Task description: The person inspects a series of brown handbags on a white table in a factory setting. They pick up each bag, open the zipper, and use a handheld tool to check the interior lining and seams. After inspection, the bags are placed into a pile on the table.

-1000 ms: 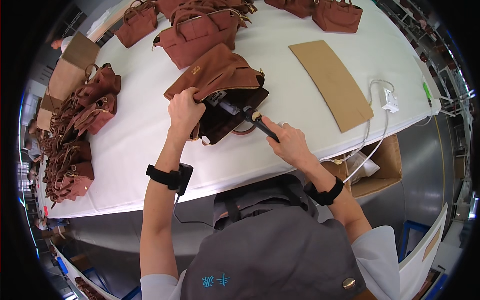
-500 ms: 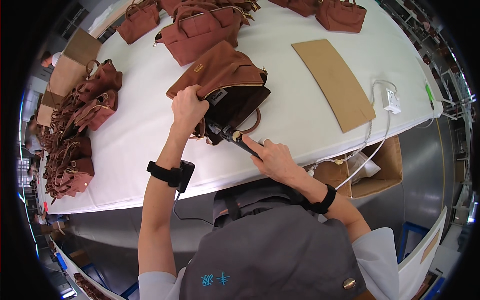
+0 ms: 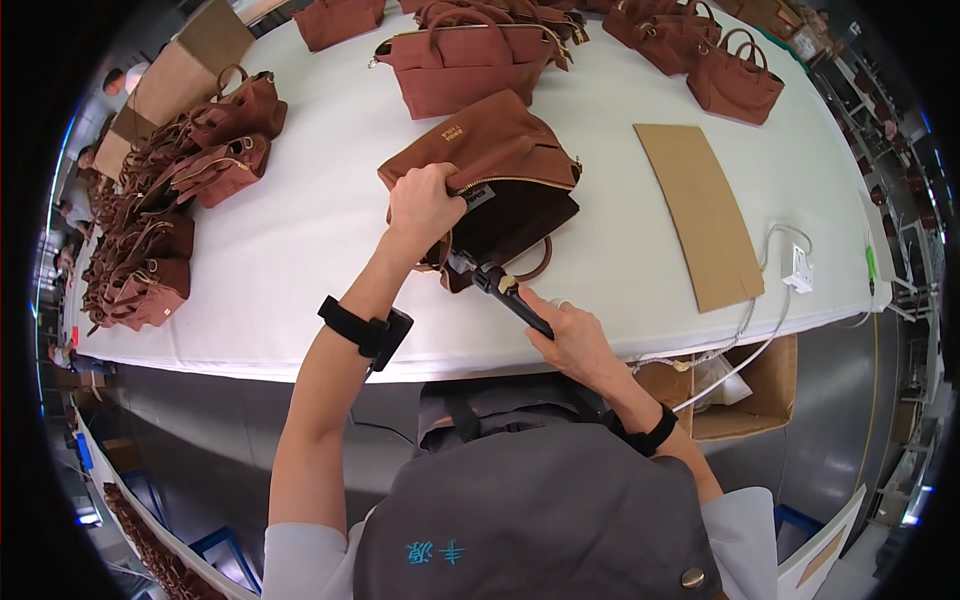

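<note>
From afar, I see the left hand [image 3: 427,205] pinching the rim of the brown bag [image 3: 497,137] on the white table [image 3: 280,270] — seemingly to hold its mouth wide — while the right hand [image 3: 577,343] wraps around the black tool [image 3: 528,312], slanted so its tip reaches the opening.

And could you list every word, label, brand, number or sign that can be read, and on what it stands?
Gold lettering on the held brown leather handbag: too small and blurred to read surely.
Dark printing on the pale rectangular label inside it: also too small to read surely.
Blue stitched characters on the dark grey cloth garment: clear, but I do not copy them.
</note>
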Available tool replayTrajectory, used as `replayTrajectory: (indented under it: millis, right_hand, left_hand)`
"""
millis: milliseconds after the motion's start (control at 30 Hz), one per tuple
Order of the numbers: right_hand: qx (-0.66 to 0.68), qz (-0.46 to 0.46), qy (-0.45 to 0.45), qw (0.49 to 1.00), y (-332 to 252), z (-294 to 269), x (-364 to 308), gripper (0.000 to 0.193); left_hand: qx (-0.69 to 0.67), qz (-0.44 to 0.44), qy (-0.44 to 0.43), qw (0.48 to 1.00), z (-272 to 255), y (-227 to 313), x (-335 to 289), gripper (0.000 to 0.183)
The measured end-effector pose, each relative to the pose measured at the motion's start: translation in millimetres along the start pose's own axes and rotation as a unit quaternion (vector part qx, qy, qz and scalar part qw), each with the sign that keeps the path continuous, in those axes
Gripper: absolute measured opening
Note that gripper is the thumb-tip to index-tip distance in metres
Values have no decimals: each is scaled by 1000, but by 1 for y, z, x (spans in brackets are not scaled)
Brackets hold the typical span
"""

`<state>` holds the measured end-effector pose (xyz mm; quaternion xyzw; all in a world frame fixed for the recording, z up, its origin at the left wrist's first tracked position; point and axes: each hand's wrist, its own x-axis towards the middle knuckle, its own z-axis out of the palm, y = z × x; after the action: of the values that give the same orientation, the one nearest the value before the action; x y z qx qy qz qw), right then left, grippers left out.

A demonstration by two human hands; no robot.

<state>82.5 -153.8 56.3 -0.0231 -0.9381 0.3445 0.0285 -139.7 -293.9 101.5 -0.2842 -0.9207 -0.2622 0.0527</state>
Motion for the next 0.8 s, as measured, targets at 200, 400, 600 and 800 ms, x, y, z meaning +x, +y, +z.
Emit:
replayTrajectory:
  millis: [200,400,600,800]
  right_hand:
    - [337,124,-60,931,9,-94,-2,56]
    - [554,98,106,820,68,-117,-25,60]
    - [602,136,234,752,69,-106,2,29]
    - [647,192,300,674,86,-86,15,13]
  left_hand:
    - [-133,-144,36,980,-48,-65,-2,26]
    - [-469,-369,206,775,-157,-195,-94,10]
    - [-601,-370,393,590,-177,-243,-140,17]
    - [-560,-331,548,525,-156,-387,-60,24]
